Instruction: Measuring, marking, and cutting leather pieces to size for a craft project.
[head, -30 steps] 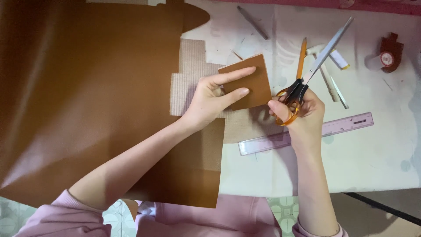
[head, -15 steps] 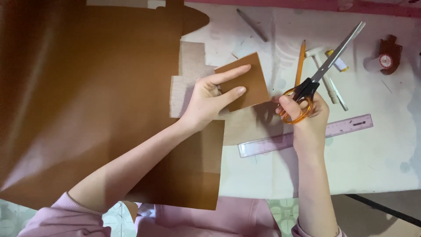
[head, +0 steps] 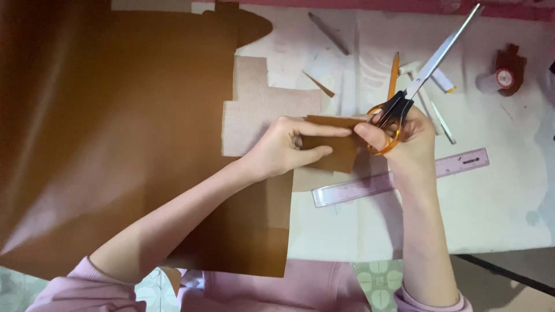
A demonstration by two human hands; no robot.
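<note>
While my left hand [head: 283, 151] pinches the small brown paper rectangle [head: 335, 151], my right hand [head: 404, 138], gripping the orange-handled scissors [head: 416, 86], has moved in beside it, closer than before.

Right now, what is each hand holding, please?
Left hand: closed on the small brown paper piece.
Right hand: closed on the orange-handled scissors.

No packages, labels, signs or screens here — none (anywhere on the table).
</note>
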